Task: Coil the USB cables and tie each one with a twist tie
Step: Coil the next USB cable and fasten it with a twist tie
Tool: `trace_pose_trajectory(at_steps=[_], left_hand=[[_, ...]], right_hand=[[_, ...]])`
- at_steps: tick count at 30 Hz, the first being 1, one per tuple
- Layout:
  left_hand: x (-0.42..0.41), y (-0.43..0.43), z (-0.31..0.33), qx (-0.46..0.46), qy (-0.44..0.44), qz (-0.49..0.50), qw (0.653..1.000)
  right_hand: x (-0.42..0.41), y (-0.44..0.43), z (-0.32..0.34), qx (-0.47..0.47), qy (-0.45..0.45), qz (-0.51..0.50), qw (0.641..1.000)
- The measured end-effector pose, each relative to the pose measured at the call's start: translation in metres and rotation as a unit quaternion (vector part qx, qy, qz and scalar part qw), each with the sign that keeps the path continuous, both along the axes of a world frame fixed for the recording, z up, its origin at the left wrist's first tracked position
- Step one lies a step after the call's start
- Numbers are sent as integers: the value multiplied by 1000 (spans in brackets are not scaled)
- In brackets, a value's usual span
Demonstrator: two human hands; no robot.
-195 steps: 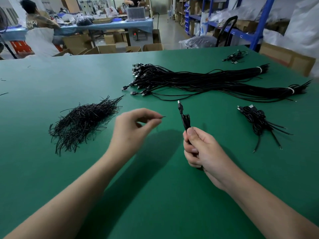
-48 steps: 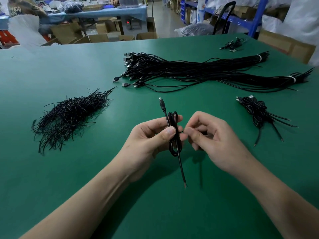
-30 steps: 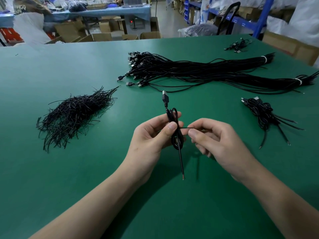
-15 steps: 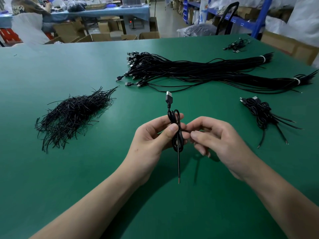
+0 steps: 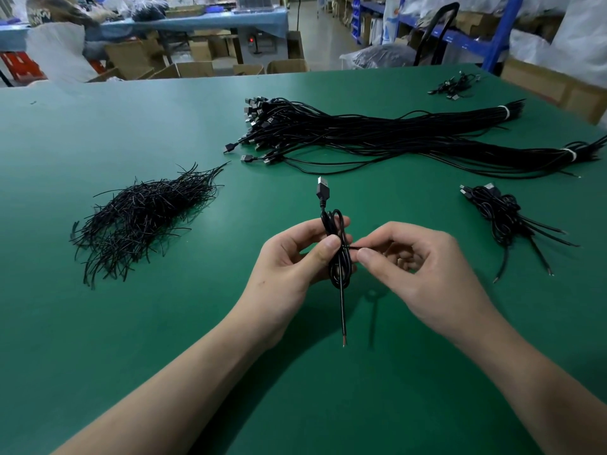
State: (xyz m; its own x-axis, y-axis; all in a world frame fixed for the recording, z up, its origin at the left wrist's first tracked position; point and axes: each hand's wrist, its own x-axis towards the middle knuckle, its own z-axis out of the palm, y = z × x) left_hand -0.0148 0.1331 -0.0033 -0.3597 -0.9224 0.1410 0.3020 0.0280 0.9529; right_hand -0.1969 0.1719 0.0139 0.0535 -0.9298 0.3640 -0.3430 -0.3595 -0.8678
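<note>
The coiled cable [image 5: 338,257] has moved into the grip of the left hand [image 5: 289,267], the right hand [image 5: 423,274] now pinching the twist tie [image 5: 354,247] across it; tying seems underway, with tight twisting next.

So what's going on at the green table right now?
A person is tying up a coiled USB cable. The left hand grips the coil upright, plug end up and bare wire end hanging down. The right hand pinches a twist tie at the coil's middle. Finished coils lie to the right, a pile of loose ties to the left, and bundles of uncoiled cables further back.
</note>
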Motion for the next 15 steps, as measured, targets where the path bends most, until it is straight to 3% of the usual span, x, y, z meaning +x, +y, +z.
trace_pose_trajectory(at_steps=[15], left_hand=[[-3, 2, -2, -6, -51, 9, 999]], right_hand=[[7, 0, -4, -49, 61, -88, 993]])
